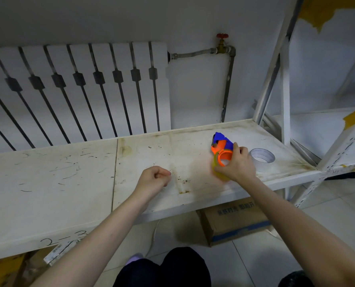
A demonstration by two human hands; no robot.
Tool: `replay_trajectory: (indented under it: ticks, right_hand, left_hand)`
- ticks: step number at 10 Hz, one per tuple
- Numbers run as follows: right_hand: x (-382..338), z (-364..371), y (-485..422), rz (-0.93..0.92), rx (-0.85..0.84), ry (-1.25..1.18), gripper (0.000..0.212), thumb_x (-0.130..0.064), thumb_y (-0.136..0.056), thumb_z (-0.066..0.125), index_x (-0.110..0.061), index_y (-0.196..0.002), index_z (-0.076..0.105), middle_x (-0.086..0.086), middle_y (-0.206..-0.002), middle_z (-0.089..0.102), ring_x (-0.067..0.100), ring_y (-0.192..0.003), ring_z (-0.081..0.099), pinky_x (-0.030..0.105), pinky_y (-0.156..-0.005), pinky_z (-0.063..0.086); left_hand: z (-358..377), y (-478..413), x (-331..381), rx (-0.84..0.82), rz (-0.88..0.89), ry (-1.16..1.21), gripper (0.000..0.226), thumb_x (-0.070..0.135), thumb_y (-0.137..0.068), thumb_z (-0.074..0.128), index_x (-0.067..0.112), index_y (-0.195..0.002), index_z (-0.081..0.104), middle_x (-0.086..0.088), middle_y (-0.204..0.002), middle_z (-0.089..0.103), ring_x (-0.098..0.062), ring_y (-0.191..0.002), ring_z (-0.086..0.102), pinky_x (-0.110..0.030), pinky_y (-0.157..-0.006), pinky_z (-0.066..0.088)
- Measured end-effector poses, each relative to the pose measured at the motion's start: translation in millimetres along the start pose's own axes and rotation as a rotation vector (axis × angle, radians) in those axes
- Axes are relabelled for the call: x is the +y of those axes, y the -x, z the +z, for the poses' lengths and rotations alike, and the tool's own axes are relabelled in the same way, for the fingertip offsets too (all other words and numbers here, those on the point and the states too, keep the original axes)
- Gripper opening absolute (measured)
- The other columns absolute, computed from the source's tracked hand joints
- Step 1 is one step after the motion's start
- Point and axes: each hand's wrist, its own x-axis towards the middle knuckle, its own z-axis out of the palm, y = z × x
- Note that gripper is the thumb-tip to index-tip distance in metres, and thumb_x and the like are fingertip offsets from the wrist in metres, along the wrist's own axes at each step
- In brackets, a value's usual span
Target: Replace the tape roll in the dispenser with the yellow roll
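A blue and orange tape dispenser (222,145) rests on the right part of the white shelf board (68,179). A yellow tape roll (219,169) sits around its orange hub, and my right hand (237,164) grips that roll and the hub from the right. Just right of that hand, a clear whitish tape roll (262,158) lies flat on the board. My left hand (154,178) hovers over the middle of the board, curled into a loose fist with nothing in it.
A white radiator (77,90) and a pipe with a red valve (222,37) line the wall behind. White shelf posts (285,79) rise at the right. A cardboard box (232,222) sits on the tiled floor under the board.
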Motion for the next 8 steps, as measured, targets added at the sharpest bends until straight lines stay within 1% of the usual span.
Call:
replay_trajectory:
  ticks: [1,2,3,4,5,6,7,8]
  right_hand:
    - [4,2,-4,0.035,-0.048,0.089,0.109,-0.058,-0.061,0.072,-0.012,-0.144,0.019,0.013,-0.136,0.038,0.035,-0.124,0.04,0.043,-0.091,0.044]
    - [10,6,-7,0.027,-0.075,0.106,0.108,-0.06,-0.062,0.07,-0.011,-0.144,0.02,0.014,-0.137,0.038,0.034,-0.125,0.039,0.043,-0.093,0.044]
    - [10,6,-7,0.025,-0.099,0.111,0.109,-0.061,-0.064,0.069,-0.01,-0.145,0.017,0.014,-0.141,0.036,0.034,-0.129,0.036,0.044,-0.095,0.043]
    - [9,5,-10,0.032,-0.137,0.126,0.11,-0.062,-0.065,0.068,-0.011,-0.146,0.014,0.014,-0.145,0.032,0.034,-0.133,0.032,0.045,-0.098,0.041]
    - [2,0,-4,0.038,-0.14,0.142,0.109,-0.06,-0.065,0.07,-0.012,-0.146,0.014,0.015,-0.149,0.027,0.035,-0.137,0.027,0.048,-0.105,0.034]
    - [-12,-2,8,-0.028,-0.077,0.119,0.102,-0.052,-0.066,0.073,-0.014,-0.144,0.02,0.015,-0.152,0.023,0.034,-0.14,0.024,0.049,-0.11,0.027]
    - [-32,-10,24,-0.161,-0.03,-0.054,0.076,-0.036,-0.073,0.07,-0.013,-0.137,0.037,0.012,-0.146,0.035,0.03,-0.13,0.04,0.038,-0.102,0.038]
    - [-57,-28,39,-0.311,-0.094,-0.27,0.05,-0.024,-0.082,0.067,-0.015,-0.129,0.053,0.006,-0.136,0.049,0.02,-0.121,0.05,0.027,-0.095,0.042]
  left_hand:
    - [1,-1,3,-0.013,0.007,-0.019,0.01,0.004,-0.086,0.056,0.009,-0.091,0.063,-0.001,-0.069,0.053,-0.013,-0.068,0.054,-0.008,-0.041,0.04]
    - [0,-3,6,-0.012,0.0,-0.017,0.009,0.005,-0.086,0.057,0.011,-0.089,0.063,-0.001,-0.07,0.054,-0.013,-0.069,0.054,-0.015,-0.05,0.044]
    - [-1,-5,13,-0.01,-0.005,-0.007,0.009,0.005,-0.085,0.057,0.012,-0.087,0.063,-0.002,-0.073,0.055,-0.014,-0.07,0.054,-0.019,-0.057,0.041]
    - [-2,-7,22,-0.003,0.002,-0.001,0.01,0.006,-0.085,0.056,0.015,-0.084,0.062,0.0,-0.076,0.057,-0.015,-0.073,0.055,-0.021,-0.059,0.042]
    - [-5,-5,33,0.003,0.018,0.007,0.011,0.007,-0.085,0.056,0.015,-0.085,0.062,0.001,-0.081,0.059,-0.013,-0.073,0.056,-0.021,-0.06,0.043]
    - [-9,-2,42,0.012,0.051,0.016,0.01,0.007,-0.086,0.055,0.013,-0.089,0.063,0.001,-0.084,0.059,-0.013,-0.074,0.057,-0.02,-0.059,0.043]
    - [-18,8,53,0.017,0.078,0.015,0.009,0.009,-0.087,0.056,0.015,-0.087,0.062,0.002,-0.088,0.06,-0.013,-0.076,0.058,-0.021,-0.061,0.044]
    - [-31,19,68,0.054,0.142,0.083,0.009,0.011,-0.087,0.056,0.016,-0.091,0.063,0.004,-0.092,0.061,-0.015,-0.082,0.061,-0.023,-0.064,0.045]
